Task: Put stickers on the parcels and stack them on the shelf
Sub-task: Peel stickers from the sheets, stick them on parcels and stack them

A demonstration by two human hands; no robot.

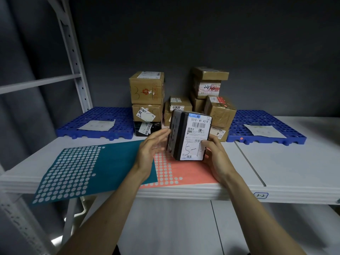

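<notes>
A black parcel (pixel 185 137) with a white shipping label marked "5-1" stands tilted above the shelf (pixel 276 168). My right hand (pixel 215 155) grips its right side, thumb on the label. My left hand (pixel 152 148) is beside its left side with straight fingers, touching or nearly touching it. Under the hands lie a teal sticker sheet (pixel 88 168) and an orange-pink sticker sheet (pixel 184 173), both with many round spots. Brown cardboard parcels are stacked behind: one pile (pixel 147 96) at the left, another (pixel 211 94) at the right.
Two blue perforated pallets sit on the shelf, one (pixel 95 122) at the left and one (pixel 265 126) at the right, each with a paper sheet on it. A white upright post (pixel 77 57) rises at the left. A lower shelf (pixel 184 227) is below.
</notes>
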